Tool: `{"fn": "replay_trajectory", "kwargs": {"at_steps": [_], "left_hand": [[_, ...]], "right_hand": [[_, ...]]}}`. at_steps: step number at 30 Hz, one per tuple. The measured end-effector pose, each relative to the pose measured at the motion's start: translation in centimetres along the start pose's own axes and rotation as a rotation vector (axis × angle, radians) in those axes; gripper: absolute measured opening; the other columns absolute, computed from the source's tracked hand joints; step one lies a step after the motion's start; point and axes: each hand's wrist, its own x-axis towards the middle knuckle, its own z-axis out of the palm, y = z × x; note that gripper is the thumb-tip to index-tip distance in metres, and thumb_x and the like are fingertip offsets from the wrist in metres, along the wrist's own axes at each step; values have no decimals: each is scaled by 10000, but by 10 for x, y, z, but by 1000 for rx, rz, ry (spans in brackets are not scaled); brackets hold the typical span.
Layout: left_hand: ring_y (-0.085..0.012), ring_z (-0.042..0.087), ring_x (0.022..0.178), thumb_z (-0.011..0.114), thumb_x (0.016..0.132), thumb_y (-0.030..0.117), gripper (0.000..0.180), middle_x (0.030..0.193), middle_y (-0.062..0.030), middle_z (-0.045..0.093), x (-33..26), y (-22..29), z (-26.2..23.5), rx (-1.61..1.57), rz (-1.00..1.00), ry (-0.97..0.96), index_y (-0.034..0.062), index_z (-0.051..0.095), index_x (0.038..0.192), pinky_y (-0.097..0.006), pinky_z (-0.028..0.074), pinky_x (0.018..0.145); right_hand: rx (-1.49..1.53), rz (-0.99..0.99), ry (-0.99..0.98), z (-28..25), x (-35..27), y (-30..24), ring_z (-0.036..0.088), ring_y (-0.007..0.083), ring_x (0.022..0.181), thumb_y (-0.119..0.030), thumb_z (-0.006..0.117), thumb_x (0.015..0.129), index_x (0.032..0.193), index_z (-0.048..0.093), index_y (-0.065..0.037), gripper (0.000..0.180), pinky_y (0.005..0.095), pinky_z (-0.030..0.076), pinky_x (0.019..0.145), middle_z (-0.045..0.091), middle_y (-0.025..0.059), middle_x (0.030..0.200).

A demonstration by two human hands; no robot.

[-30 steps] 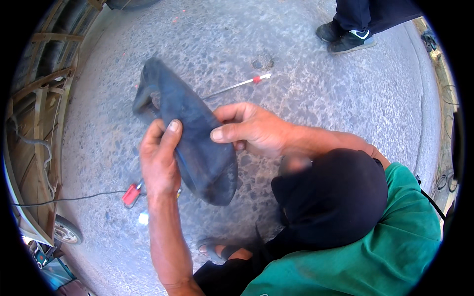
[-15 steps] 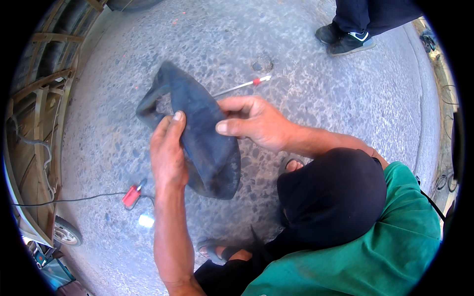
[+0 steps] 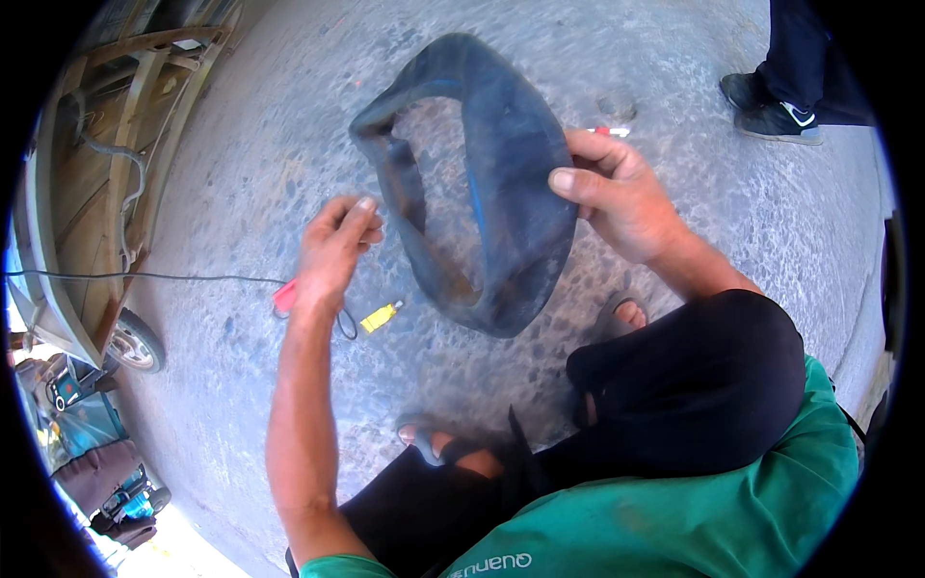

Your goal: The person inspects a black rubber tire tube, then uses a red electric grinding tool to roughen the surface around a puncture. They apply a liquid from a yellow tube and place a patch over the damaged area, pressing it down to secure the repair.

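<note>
A flattened black rubber inner tube (image 3: 525,183) hangs in a loop above the ground, with ground showing through its middle. My right hand (image 3: 631,197) pinches its right edge between thumb and fingers. My left hand (image 3: 337,246) is off the tube, to its left, with fingers curled in and the thumb against them; I see nothing in it. Below the left hand lies a red tool (image 3: 283,297) on a black cord, partly covered by my wrist. Beside it is a small yellow object (image 3: 381,316) with a pale tip.
A wooden-framed cart (image 3: 125,164) with a wheel (image 3: 137,342) stands along the left. Another person's dark shoes (image 3: 779,118) are at the upper right. A red-banded rod (image 3: 609,131) lies beyond my right hand, mostly hidden. My sandalled feet rest on the rough ground.
My left hand has let go of the inner tube and sits apart from it. The tube has moved up and right in view, and its loop has opened wider. The view has shifted too.
</note>
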Motion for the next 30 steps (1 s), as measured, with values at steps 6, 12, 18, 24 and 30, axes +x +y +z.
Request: {"fn": "replay_trajectory", "kwargs": {"at_steps": [6,12,18,24,30], "left_hand": [[-265,675,918,712,881,260,341,991,-144,688,14,-107,-83,499,26,246,4,687,1105,-411,533,865],[-381,536,1225,774,762,227,622,1307,-163,572,10,-199,-97,1056,85,309,86,562,1329,-519,459,983],[-355,542,1197,798,752,218,619,1247,-121,595,13,-204,-103,1146,107,328,109,565,1315,-521,464,946],[-342,584,1123,811,758,276,511,1151,-110,635,17,-190,-94,1271,-15,327,93,602,1187,-511,486,888],[-382,650,923,762,787,252,352,963,-171,670,17,-188,-92,943,56,390,43,613,1028,-495,508,794]], "right_hand": [[90,0,-31,-2,2,-9,651,148,1043,-108,682,941,1296,627,12,379,310,540,904,697,73,1138],[121,33,-49,5,6,-15,656,184,1093,-53,659,955,1325,595,41,387,341,545,969,686,121,1206],[148,29,-40,6,8,-8,651,179,1090,-69,680,944,1328,591,44,409,332,549,960,673,122,1224],[106,18,-62,6,12,-3,658,171,1088,-139,721,932,1335,610,13,445,332,543,948,684,112,1223],[40,-2,-25,8,8,-10,625,189,1105,-82,709,901,1324,610,46,453,332,506,981,669,125,1211]]}}
